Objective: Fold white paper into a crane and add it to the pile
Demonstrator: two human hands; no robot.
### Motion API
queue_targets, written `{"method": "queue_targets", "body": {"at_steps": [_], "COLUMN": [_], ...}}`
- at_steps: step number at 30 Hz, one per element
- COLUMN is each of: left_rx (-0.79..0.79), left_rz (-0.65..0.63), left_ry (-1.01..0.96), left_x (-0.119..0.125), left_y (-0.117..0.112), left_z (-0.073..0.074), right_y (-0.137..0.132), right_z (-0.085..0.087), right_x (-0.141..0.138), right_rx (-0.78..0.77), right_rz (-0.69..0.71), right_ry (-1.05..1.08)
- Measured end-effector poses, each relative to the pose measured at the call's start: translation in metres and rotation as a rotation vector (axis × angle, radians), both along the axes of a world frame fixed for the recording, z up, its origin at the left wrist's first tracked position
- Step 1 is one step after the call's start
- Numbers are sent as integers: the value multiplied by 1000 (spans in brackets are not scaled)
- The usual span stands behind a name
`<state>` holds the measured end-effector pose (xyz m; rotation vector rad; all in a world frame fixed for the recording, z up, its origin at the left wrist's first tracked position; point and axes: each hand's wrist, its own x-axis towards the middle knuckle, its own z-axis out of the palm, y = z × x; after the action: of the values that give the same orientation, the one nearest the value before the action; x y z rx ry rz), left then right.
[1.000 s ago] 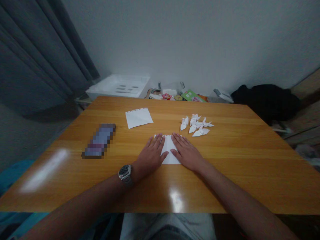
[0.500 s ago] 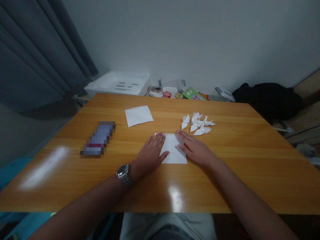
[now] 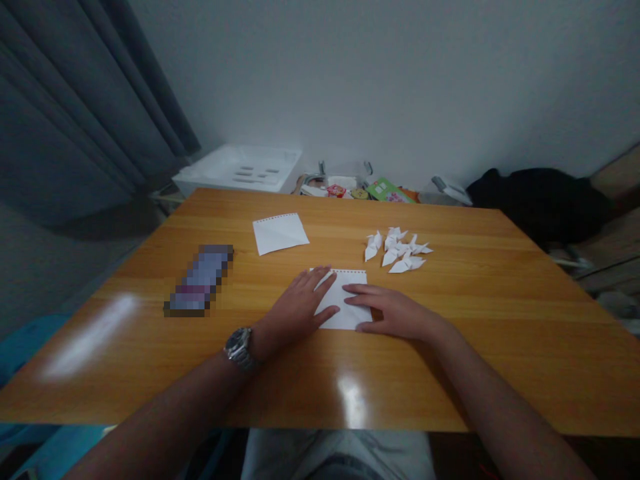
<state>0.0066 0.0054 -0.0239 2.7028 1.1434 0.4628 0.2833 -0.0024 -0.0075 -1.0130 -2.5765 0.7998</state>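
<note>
A white sheet of paper (image 3: 345, 313) with a perforated far edge lies flat on the wooden table (image 3: 280, 393) in front of me. My left hand (image 3: 303, 300), below a silver wristwatch (image 3: 240, 345), rests over the sheet's left side with its fingers spread. On the right side lies my right hand (image 3: 393, 311), fingers apart, the tips on the paper. Neither hand grips anything. Several folded white paper cranes (image 3: 400, 250) sit together beyond my right hand.
Another white perforated sheet (image 3: 281, 235) lies farther back on the left. A pixelated phone-like object (image 3: 200, 280) is at the left. Behind the table stand a white tray (image 3: 240, 167), a green booklet (image 3: 390, 190) and a black cloth-like heap (image 3: 540, 200).
My right hand has moved from the sheet's far right corner inward and toward me, its fingers now pointing left across the paper. The left hand stays almost in place.
</note>
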Motion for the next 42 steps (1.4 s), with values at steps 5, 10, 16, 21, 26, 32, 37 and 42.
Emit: {"method": "queue_targets", "body": {"at_steps": [5, 10, 16, 21, 26, 32, 37, 42], "left_rx": [-86, -114, -124, -120, -109, -100, -123, -153], "left_rz": [-206, -188, -192, -191, -189, -184, -167, -164], "left_ry": [10, 7, -18, -29, -44, -59, -77, -85], "left_x": [-12, -12, -14, -17, -15, -12, -13, -14], "left_y": [1, 4, 3, 2, 3, 3, 3, 4], "left_z": [15, 16, 19, 17, 14, 15, 21, 23], "right_y": [0, -2, -5, -7, -7, -9, -10, -8], "right_z": [-1, 1, 7, 9, 6, 8, 12, 12], "right_x": [1, -1, -4, -5, -5, -7, -10, -9], "right_rx": [-12, -34, -54, -24, -14, 19, 11, -13], "right_rz": [-3, -18, -26, -34, -31, -29, -49, -78], "right_ry": [-35, -38, -31, 5, 19, 2, 44, 88]}}
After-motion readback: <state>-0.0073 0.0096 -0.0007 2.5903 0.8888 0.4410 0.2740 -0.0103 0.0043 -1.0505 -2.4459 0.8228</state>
